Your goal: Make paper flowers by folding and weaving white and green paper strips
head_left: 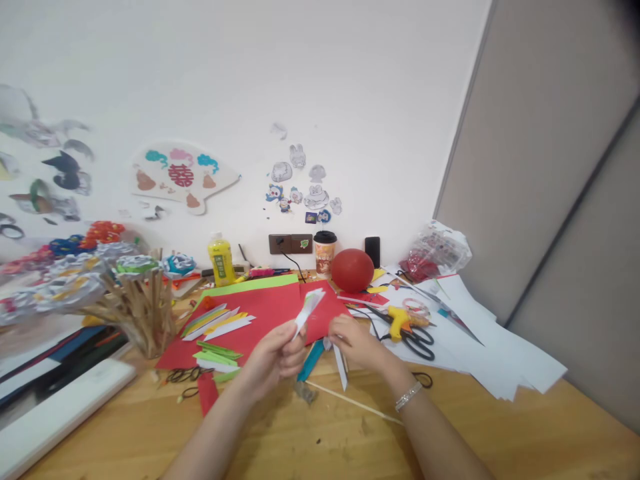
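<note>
My left hand (280, 353) is closed around a small bundle of folded white paper strips (309, 308) with some green at the top, held up above the table. To its right, my right hand (356, 341) has its fingers curled together at the upper end of a white paper strip (341, 368) that slants down toward the table. A blue paper strip (311, 361) lies between the two hands. Beneath and behind them spreads a red paper sheet (273, 303). Folded yellow and white strips (220, 323) and green strips (219, 353) rest left of my left hand.
A yellow glue gun (399, 324) and black-handled scissors (419, 343) lie at right on white paper (500, 347). Behind stand a red balloon (353, 270), a cup (325, 257) and a yellow bottle (221, 261). A thin stick (355, 402) lies in front; wooden sticks (150, 313) fill a holder at left.
</note>
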`<state>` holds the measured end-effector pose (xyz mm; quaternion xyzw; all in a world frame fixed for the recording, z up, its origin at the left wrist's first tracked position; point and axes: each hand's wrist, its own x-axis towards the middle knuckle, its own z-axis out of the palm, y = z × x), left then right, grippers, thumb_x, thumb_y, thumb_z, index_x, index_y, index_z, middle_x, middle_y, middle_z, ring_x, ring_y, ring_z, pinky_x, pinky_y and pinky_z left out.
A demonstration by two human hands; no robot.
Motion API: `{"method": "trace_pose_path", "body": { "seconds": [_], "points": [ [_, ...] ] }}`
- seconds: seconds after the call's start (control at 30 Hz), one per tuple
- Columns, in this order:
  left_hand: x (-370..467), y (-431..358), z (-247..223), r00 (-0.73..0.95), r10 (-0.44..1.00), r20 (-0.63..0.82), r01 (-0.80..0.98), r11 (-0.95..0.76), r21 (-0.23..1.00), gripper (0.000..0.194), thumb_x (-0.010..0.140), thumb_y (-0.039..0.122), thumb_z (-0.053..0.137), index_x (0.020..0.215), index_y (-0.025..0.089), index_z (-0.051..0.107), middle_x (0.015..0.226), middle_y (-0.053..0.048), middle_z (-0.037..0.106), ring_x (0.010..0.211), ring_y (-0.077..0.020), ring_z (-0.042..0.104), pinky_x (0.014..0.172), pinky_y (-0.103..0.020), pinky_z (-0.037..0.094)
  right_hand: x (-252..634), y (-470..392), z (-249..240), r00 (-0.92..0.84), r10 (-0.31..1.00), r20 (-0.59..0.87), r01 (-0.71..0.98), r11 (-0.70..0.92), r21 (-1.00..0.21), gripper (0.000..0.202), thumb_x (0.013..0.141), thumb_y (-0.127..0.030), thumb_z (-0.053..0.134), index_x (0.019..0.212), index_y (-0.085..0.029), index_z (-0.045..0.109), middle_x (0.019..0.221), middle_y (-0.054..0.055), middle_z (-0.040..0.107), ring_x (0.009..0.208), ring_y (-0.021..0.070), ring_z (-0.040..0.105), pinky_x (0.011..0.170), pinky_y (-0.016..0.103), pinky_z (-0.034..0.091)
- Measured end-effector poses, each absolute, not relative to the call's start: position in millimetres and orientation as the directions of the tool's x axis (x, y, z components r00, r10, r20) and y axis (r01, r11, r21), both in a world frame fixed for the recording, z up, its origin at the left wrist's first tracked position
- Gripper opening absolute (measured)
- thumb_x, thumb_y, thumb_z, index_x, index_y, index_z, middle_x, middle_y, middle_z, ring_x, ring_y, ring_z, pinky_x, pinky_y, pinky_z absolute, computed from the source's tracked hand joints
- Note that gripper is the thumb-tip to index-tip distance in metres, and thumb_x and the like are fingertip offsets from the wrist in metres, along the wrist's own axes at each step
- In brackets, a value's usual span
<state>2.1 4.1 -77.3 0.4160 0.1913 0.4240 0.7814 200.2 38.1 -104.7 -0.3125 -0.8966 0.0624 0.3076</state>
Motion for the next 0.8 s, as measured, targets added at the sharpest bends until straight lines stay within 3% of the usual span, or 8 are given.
{"method": "trace_pose_path", "body": {
  "seconds": [0.2, 0.37, 0.43, 0.53, 0.63, 0.7, 0.8],
  "points": [
    [6, -1, -79, 0.672, 0.741, 0.008, -0.340, 0.299, 0.891, 0.020, 0.081, 0.032, 0.047, 0.071, 0.015, 0.045, 0.050, 0.009, 0.022, 0.039, -0.0021, 0.012, 0.034, -0.014, 0.012, 221, 46, -100, -0.476, 0.599, 0.643, 0.743, 0.666, -0.070, 0.021, 0.083, -0.007, 0.038, 0.076, -0.014, 0.056, 0.081, 0.009, 0.055, 0.078, 0.0199, 0.044, 0.072, 0.034, 0.039],
    [-1, 6, -76, 0.654, 0.753, -0.070, -0.235, 0.290, 0.928, 0.021, 0.081, 0.033, 0.047, 0.069, 0.015, 0.045, 0.048, 0.010, 0.020, 0.038, -0.0024, 0.010, 0.034, -0.015, 0.009, 242, 48, -92, -0.373, 0.602, 0.706, 0.825, 0.564, -0.046, 0.025, 0.082, -0.005, 0.037, 0.074, -0.014, 0.058, 0.081, 0.011, 0.057, 0.080, 0.0220, 0.044, 0.075, 0.038, 0.038],
    [-3, 9, -75, 0.631, 0.772, -0.081, -0.226, 0.283, 0.932, 0.025, 0.080, 0.033, 0.048, 0.063, 0.016, 0.040, 0.048, 0.010, 0.021, 0.038, -0.0023, 0.010, 0.034, -0.015, 0.009, 240, 47, -94, -0.382, 0.660, 0.646, 0.773, 0.612, -0.168, 0.022, 0.082, -0.008, 0.040, 0.073, -0.015, 0.060, 0.079, 0.010, 0.059, 0.079, 0.0212, 0.047, 0.074, 0.037, 0.039],
    [-5, 12, -77, 0.585, 0.810, -0.044, -0.274, 0.249, 0.929, 0.029, 0.077, 0.035, 0.051, 0.061, 0.018, 0.035, 0.048, 0.010, 0.022, 0.038, -0.0019, 0.011, 0.034, -0.015, 0.010, 226, 38, -97, -0.495, 0.748, 0.441, 0.508, 0.661, -0.552, 0.014, 0.082, -0.020, 0.049, 0.088, -0.018, 0.062, 0.082, 0.005, 0.064, 0.071, 0.0163, 0.055, 0.064, 0.029, 0.044],
    [-3, 12, -81, 0.612, 0.789, -0.040, -0.288, 0.270, 0.919, 0.025, 0.077, 0.037, 0.051, 0.066, 0.017, 0.040, 0.049, 0.010, 0.022, 0.038, -0.0022, 0.012, 0.034, -0.016, 0.011, 208, 30, -99, -0.548, 0.782, 0.298, 0.198, 0.467, -0.862, 0.026, 0.083, -0.031, 0.047, 0.106, -0.020, 0.053, 0.078, 0.003, 0.067, 0.043, 0.0077, 0.048, 0.040, 0.019, 0.038],
    [-1, 11, -84, 0.641, 0.765, -0.059, -0.274, 0.300, 0.914, 0.021, 0.078, 0.035, 0.050, 0.071, 0.016, 0.044, 0.049, 0.010, 0.021, 0.038, -0.0025, 0.013, 0.034, -0.015, 0.010, 200, 29, -101, -0.460, 0.829, 0.317, 0.064, 0.387, -0.920, 0.025, 0.082, -0.034, 0.048, 0.102, -0.019, 0.051, 0.076, 0.002, 0.066, 0.036, 0.0049, 0.043, 0.034, 0.017, 0.033],
    [4, 10, -89, 0.666, 0.743, -0.072, -0.277, 0.335, 0.900, 0.019, 0.080, 0.033, 0.048, 0.074, 0.016, 0.046, 0.048, 0.010, 0.021, 0.038, -0.0026, 0.012, 0.034, -0.015, 0.010, 195, 33, -103, -0.313, 0.881, 0.355, -0.030, 0.365, -0.931, 0.026, 0.077, -0.032, 0.057, 0.097, -0.020, 0.047, 0.071, -0.001, 0.063, 0.046, 0.0080, 0.052, 0.036, 0.016, 0.035]
  ]
}}
